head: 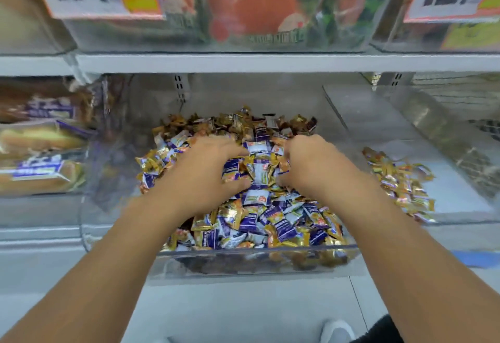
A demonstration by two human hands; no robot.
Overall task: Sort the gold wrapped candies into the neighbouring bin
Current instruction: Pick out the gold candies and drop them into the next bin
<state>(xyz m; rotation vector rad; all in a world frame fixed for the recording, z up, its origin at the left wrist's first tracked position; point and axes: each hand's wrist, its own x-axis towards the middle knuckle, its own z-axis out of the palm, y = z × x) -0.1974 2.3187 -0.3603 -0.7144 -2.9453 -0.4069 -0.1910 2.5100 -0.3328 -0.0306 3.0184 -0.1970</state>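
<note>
Reaching into the clear middle bin (254, 248), both hands are buried in the mixed heap of gold wrapped candies (238, 123) and purple-and-white candies (255, 198). The left hand (208, 169) lies palm down with its fingers curled into the pile, tips sunk among the wrappers near the centre; whether it has actually closed on a piece I cannot tell. The right hand (313, 165) faces it just across a narrow gap, fingers also bent downward and hidden in the sweets, so its hold is equally unclear.

The neighbouring bin (405, 131) sits immediately to the right, sharing a clear wall with the middle one, and a loose spread of sorted gold candies (400, 183) already lies along its near side. That puts the right hand nearer the drop-off: anything it gathers needs only to lift over the dividing wall and travel rightward. Gold pieces lie thickest at the back of the heap, beyond both sets of fingertips, and in a smaller patch left of the left hand. Much gold remains mixed in, so sorting looks well short of done.
</note>
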